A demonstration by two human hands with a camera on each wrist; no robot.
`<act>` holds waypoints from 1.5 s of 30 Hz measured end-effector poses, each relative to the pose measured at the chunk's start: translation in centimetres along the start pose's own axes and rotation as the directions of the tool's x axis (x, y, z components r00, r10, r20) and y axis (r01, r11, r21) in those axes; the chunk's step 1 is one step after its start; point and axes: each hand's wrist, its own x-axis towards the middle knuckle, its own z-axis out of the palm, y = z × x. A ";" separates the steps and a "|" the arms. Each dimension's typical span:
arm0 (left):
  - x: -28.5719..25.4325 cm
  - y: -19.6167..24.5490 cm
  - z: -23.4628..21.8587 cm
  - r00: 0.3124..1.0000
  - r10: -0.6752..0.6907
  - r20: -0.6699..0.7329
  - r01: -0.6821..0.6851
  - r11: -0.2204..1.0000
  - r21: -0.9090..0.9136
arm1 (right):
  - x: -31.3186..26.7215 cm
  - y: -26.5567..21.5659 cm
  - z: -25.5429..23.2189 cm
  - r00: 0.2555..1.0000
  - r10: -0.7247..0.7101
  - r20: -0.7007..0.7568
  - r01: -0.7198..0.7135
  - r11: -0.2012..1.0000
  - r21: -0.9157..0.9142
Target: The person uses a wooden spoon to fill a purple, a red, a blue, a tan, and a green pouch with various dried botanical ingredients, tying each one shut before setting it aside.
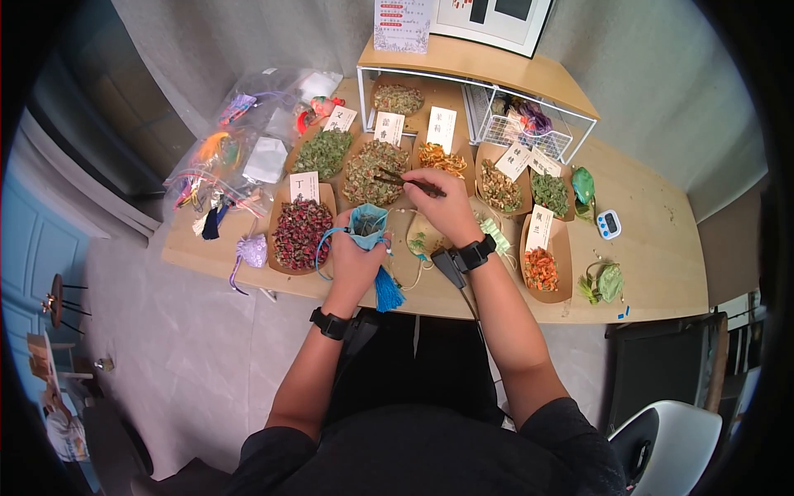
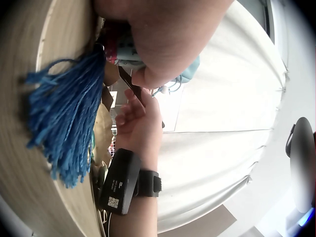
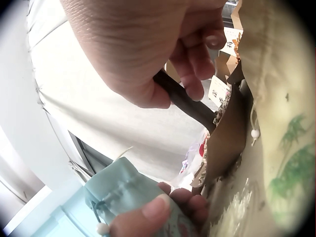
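My left hand grips a light blue drawstring pouch, its mouth spread upward with dried bits inside. A blue tassel hangs from the pouch; the left wrist view shows the tassel large, over the table edge. Between thumb and fingers, my right hand pinches dark tongs. Their tips reach into the dried herb mix in a brown paper tray at the middle. In the right wrist view, the tongs slant down past the tray's wall.
More paper trays hold rosebuds, green leaves, yellow petals and orange flowers, with name cards. Around them are plastic bags, a purple pouch, a beige pouch, a timer and a shelf.
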 end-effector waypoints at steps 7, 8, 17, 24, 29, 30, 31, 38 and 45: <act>0.0 0.2 -0.1 1.000 -0.010 0.009 0.010 0.999 0.030 | 0.0 -0.3 0.5 0.996 -0.011 -0.090 0.021 0.994 0.109; 0.0 0.2 -0.1 1.000 -0.012 0.007 0.011 0.999 0.031 | 0.0 -0.4 0.5 0.993 -0.009 -0.118 0.026 0.990 0.139; 0.0 0.3 -0.2 0.999 -0.032 0.010 0.032 0.999 -0.010 | 1.2 1.2 -0.2 0.953 0.206 -0.224 -0.155 0.961 0.229; -0.1 0.0 -0.2 1.000 -0.013 0.000 0.013 1.000 -0.015 | 1.3 1.3 -0.1 0.938 0.243 -0.248 -0.207 0.965 0.162; 0.0 -0.2 -0.2 1.000 -0.004 -0.004 0.004 1.000 -0.005 | 1.7 2.4 -0.4 0.926 0.331 -0.183 -0.280 0.926 0.255; 0.0 -0.3 -0.1 1.000 -0.010 -0.002 0.010 1.000 -0.016 | 1.8 2.6 -0.5 0.925 0.343 -0.166 -0.287 0.914 0.286; 0.0 -0.4 -0.2 1.000 -0.016 0.000 0.016 1.000 -0.027 | 1.9 2.6 -0.7 0.918 0.364 -0.155 -0.300 0.896 0.327; -0.1 0.2 -0.2 0.999 -0.029 0.012 0.030 0.999 -0.043 | 2.0 1.7 -1.5 0.880 0.465 -0.096 -0.369 0.797 0.478; 0.0 -0.7 -0.1 1.000 0.006 -0.005 -0.006 1.000 -0.017 | 2.0 1.1 -1.6 0.858 0.510 -0.066 -0.420 0.770 0.481</act>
